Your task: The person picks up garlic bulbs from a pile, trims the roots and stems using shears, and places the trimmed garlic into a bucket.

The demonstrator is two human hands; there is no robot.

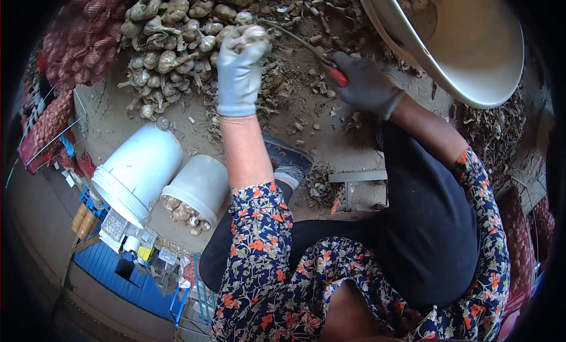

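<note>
My left hand (240,71), in a pale glove, is closed around a garlic bulb (252,37) at the front edge of a big heap of garlic (171,53). To its right, my right hand (364,83), in a darker gray glove, grips the red handle (338,78) of a curved-bladed tool. The thin metal blade (298,40) reaches up and left from the handle, its far end close to the bulb. Part of the handle is hidden inside the right hand.
A large cream tub (471,47) stands at upper right. Two white buckets, one (141,165) beside another (200,177) with garlic at its mouth, lie left of my left forearm. Red mesh sacks (82,35) fill the upper left. Dry scraps (283,86) litter the ground.
</note>
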